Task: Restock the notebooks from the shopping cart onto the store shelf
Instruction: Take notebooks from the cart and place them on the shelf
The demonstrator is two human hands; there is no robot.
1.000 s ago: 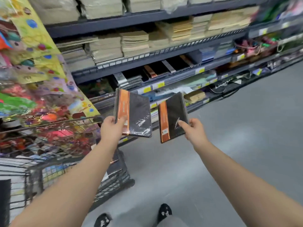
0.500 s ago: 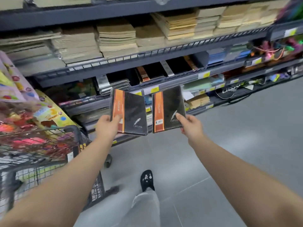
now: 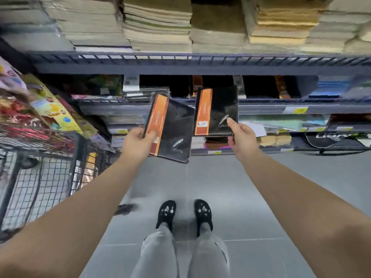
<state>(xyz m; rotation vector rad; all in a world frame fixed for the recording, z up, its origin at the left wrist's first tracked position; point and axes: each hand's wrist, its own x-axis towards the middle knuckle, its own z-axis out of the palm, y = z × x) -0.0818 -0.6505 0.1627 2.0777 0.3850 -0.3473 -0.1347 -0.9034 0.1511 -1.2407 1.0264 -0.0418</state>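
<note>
My left hand grips a black notebook with an orange spine stripe by its lower left corner, and the book tilts to the right. My right hand pinches a matching black and orange notebook at its lower right corner, held nearly upright. Both books hang in front of the dark store shelf. Behind them, a middle tier holds more black and orange notebooks standing in dark slots. The wire shopping cart stands at my left, full of colourful packets.
Stacks of tan paper pads fill the upper tier. Lower tiers carry price tags, blue and green packs and black bags. Grey floor tiles lie under my two black shoes, close to the shelf base.
I have stepped up and turned to face the shelf squarely. Both notebooks have risen towards the middle tier, the right one now straighter. The cart has slid to the left edge of view.
</note>
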